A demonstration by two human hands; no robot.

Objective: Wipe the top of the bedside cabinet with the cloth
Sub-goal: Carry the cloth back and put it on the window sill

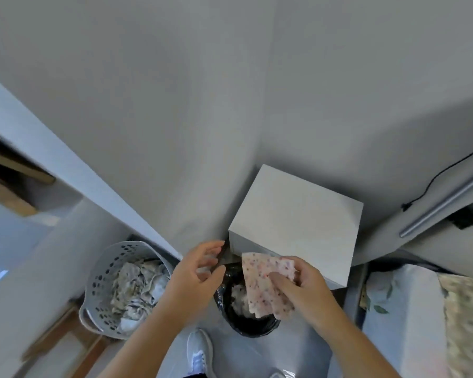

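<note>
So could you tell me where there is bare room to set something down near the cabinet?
The whole cabinet top is bare, bordered by the walls behind and the bed to its right. In front it is crowded: the black-lined bin sits under the cloth in the right hand, with the laundry basket to its left.
</note>
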